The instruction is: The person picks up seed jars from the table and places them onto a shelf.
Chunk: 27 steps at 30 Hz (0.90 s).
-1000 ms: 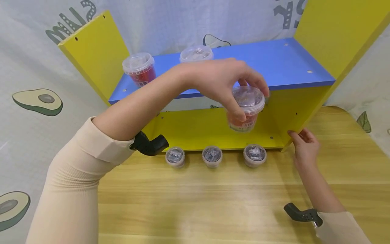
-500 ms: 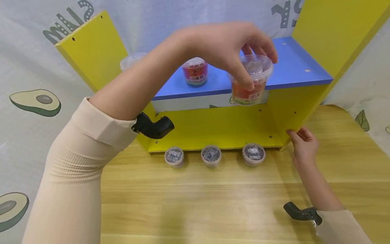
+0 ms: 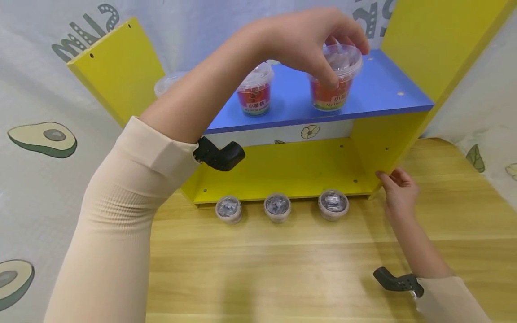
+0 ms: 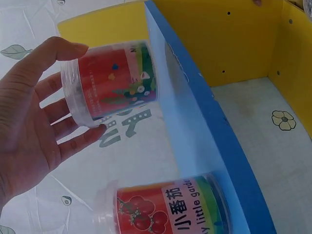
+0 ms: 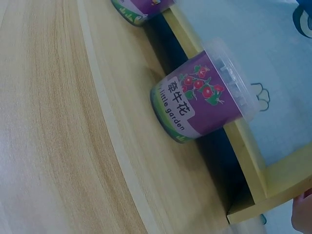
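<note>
Red cup (image 4: 117,80) between left fingers (image 4: 80,142), gripped at lid (image 4: 75,92); right fingers (image 3: 405,177) grip yellow side panel (image 3: 375,148).

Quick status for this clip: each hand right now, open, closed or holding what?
Left hand: holding a red-labelled tub near its top.
Right hand: holding the yellow side panel at its front edge.

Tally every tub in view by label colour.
Red-label tubs: 2, one of them held in the left hand
Purple-label tubs: 2, on the table
Label colour not visible: 2, the leftmost tub on the blue shelf and the leftmost tub on the table in the head view
Total: 6
</note>
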Available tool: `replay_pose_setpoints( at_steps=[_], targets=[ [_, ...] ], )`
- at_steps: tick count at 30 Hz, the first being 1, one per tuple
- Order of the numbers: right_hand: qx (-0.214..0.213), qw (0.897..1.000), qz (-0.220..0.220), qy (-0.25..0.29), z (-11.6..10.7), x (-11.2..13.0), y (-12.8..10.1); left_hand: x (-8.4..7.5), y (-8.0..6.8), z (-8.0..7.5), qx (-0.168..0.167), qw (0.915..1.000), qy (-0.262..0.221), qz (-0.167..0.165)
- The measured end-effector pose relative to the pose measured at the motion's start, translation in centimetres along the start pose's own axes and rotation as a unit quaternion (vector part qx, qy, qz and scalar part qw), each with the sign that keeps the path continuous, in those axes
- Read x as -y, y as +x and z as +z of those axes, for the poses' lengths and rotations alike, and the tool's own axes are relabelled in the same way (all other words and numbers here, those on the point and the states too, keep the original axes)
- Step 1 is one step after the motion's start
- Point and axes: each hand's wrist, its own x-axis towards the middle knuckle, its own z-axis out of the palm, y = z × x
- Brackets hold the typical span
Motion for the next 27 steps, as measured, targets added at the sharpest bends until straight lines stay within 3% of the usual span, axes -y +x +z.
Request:
replay_pose_setpoints(
  at_steps=[12,27],
  targets=[
    [0.001,1.0,-0.004,-0.007,0.4,-0.6,-0.2,0.3,1.5,0.6,-0.013,0.9989,0.019,-0.04],
    [-0.006,1.0,0.002,-0.028,0.6,-1.0,-0.4,0.8,2.2,1.3,0.007,0.9992,-0.001,-0.041]
  ],
)
